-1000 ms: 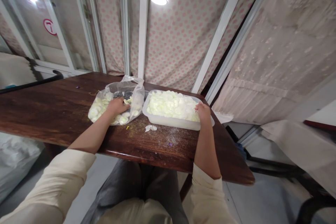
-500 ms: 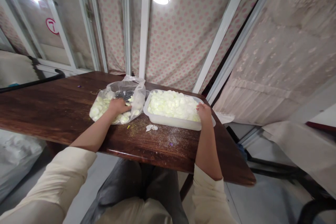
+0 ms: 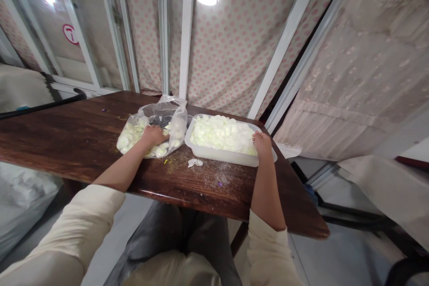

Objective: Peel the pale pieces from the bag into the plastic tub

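Observation:
My left hand [image 3: 154, 135] reaches into a clear plastic bag [image 3: 179, 127], among thin pale green-white pieces [image 3: 129, 136] that look like flower petals or vegetable slices. Its thumb stands apart from the fingers, which are partly hidden in the bag; the hand looks open. To the right is a translucent white plastic tub [image 3: 221, 155] heaped with similar pale pieces [image 3: 219, 132]. At the tub's right end, my right hand [image 3: 263, 142] is closed, its fingers curled together beside the heap. Whatever lies between those fingertips is too small to make out.
Both containers stand on a dark brown wooden table [image 3: 77, 143]. White scraps [image 3: 195, 162] and fine pale grains [image 3: 221, 174] lie near its front edge. Behind rise framed glass panels with a dotted curtain [image 3: 228, 53]. A full plastic sack [image 3: 23, 201] stands at lower left.
The whole view has shifted slightly to the right. Both hands keep nearly the same places, the left in the bag and the right at the tub's end.

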A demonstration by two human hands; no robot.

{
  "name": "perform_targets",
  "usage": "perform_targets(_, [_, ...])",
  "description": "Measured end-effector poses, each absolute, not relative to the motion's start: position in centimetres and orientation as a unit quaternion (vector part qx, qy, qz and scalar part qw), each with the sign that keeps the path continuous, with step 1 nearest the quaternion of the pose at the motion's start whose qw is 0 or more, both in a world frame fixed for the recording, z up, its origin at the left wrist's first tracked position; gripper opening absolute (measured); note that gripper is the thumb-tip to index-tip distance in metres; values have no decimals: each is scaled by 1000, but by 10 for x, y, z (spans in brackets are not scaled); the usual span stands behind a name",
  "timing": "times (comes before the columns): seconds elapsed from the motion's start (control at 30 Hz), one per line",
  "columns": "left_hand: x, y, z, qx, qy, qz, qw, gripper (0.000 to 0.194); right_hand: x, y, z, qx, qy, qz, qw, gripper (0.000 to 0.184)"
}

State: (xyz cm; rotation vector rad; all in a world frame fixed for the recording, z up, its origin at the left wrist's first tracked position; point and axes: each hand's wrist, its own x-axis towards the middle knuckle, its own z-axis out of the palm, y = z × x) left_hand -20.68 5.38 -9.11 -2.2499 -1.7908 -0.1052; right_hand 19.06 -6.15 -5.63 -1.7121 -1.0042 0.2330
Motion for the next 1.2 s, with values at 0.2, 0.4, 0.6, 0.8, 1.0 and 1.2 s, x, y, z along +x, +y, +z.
perform_targets(0.2, [-209,58,-93,-783,-611,-50,106,56,185,-67,-51,-727,-414,103,538,34])
perform_targets(0.4, [-210,59,-92,-779,-610,-102,100,54,187,-66,-53,-723,-420,98,540,34])
perform_targets(0.6, [-211,57,-90,-807,-563,-145,107,50,187,-65,-53,-723,-418,99,542,34])
perform_targets(0.8, [-211,52,-88,-818,-528,-199,111,39,189,-63,-55,-718,-422,106,544,34])
perform_targets(1.0, [-207,42,-81,-816,-540,-172,114,35,192,-60,-57,-721,-421,105,540,36])
perform_targets(1.2, [-208,44,-81,-805,-556,-182,94,40,192,-60,-58,-718,-422,105,544,36])
